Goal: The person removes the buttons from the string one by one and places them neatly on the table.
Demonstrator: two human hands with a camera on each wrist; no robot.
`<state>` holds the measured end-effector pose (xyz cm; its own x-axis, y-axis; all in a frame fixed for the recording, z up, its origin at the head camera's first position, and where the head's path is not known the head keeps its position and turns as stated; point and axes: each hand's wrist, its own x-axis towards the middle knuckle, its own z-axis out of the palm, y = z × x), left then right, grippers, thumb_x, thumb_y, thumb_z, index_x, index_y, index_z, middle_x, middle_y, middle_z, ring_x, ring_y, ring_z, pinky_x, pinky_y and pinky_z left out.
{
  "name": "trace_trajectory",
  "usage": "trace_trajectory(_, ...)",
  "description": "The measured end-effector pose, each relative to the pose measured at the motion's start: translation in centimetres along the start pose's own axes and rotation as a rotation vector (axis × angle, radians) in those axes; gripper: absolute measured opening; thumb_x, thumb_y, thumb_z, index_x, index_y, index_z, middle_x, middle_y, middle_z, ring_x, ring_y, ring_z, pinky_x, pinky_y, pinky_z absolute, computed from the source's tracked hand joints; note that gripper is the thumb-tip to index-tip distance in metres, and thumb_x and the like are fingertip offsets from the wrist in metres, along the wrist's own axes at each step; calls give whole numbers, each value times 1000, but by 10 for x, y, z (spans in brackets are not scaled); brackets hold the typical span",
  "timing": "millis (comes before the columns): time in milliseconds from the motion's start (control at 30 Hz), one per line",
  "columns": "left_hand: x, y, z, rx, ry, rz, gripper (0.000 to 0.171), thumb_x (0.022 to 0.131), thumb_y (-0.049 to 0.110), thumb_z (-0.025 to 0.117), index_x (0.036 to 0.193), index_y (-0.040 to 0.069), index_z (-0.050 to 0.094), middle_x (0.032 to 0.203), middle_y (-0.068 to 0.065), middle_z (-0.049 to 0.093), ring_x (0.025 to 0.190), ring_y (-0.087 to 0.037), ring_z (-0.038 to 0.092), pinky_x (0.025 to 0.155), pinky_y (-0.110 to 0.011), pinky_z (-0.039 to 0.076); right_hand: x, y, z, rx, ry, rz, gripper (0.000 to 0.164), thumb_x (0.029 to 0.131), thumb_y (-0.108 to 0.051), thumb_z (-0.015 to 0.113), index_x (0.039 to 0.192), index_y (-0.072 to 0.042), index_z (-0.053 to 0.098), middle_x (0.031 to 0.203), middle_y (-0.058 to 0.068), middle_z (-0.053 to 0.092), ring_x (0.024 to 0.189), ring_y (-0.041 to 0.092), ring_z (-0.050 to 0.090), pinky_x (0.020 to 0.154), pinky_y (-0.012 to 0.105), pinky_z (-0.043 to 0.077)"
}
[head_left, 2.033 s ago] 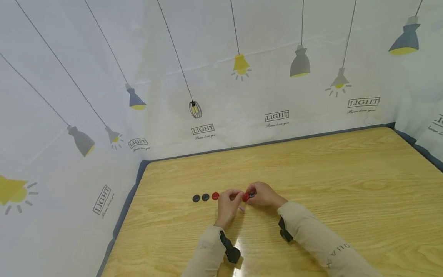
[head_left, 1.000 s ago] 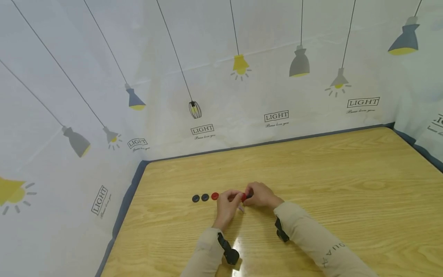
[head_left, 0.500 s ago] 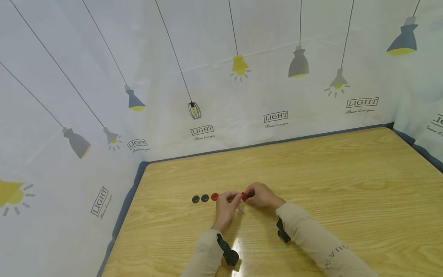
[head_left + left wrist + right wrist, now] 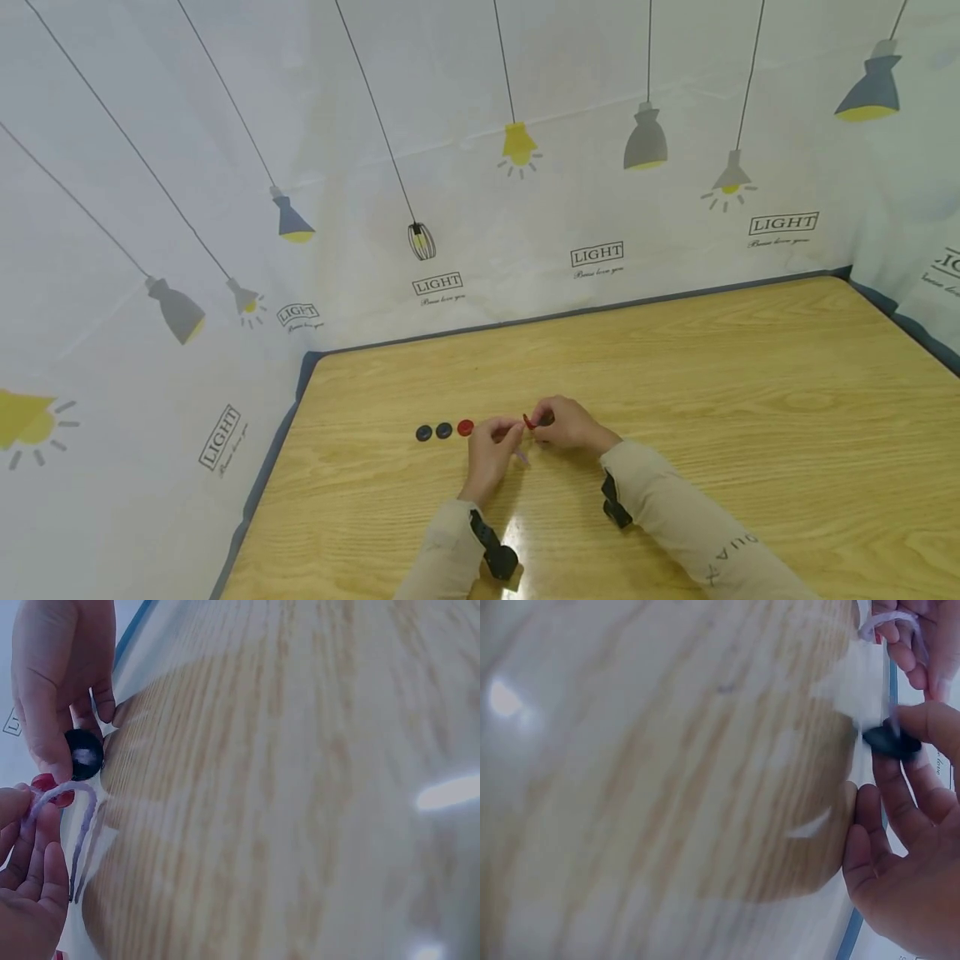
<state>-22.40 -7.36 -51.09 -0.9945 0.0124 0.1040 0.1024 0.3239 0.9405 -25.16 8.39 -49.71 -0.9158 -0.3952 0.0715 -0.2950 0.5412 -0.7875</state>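
Between the hands, in the head view, a red button (image 4: 528, 422) stands nearly edge-on at the right fingertips. My left hand (image 4: 492, 454) pinches a pale purple cord (image 4: 84, 817), whose loose tail hangs down from the fingers. That cord crosses in front of the red button (image 4: 64, 799) in the left wrist view. My right hand (image 4: 567, 423) is just to the right, fingertips close to the left ones. Its thumb and fingers hold a black button (image 4: 891, 741), blurred in the right wrist view, with a bit of purple cord beside it.
Two black buttons (image 4: 444, 430) and a red button (image 4: 465, 427) lie in a row left of the left hand, on the wooden table (image 4: 675, 375). White curtains (image 4: 540, 192) printed with lamps stand along the table's back and left edges.
The red button between the hands has turned from showing its face to nearly edge-on. Both hands stay close together, shifted slightly left since two seconds ago. The row lies as before.
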Motion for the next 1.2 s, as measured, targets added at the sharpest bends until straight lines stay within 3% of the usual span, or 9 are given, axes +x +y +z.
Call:
trace_trajectory(267,-2,2,1,1,11,-25,15,84,14,61,86,0,65,78,-8,65,68,-11,60,60,-21,47,-2,3,0,29,-3,-18,14,78,-15,68,73,-6,58,72,-2,57,65,10,49,62,27,41)
trace_trajectory(633,-3,1,2,-53,5,-7,16,85,14,60,88,-2,63,82,-10,64,75,-19,61,67,-26,48,-4,5,-2,96,-12,-43,10,78,-9,67,75,-3,59,73,0,59,66,9,52,62,26,44)
trace_trajectory(867,-3,2,2,-11,17,-1,13,85,13,60,87,1,64,84,-7,64,76,-15,61,66,-24,47,-5,6,-3,150,-16,-56,11,78,-12,67,74,-4,61,75,1,62,66,9,54,59,24,44)
trace_trajectory(1200,-3,1,2,-39,17,-18,16,86,13,59,89,-2,61,85,-11,64,80,-20,61,67,-25,48,-6,8,-4,236,-17,-93,7,81,-5,63,81,2,62,79,9,63,71,15,59,63,26,47)
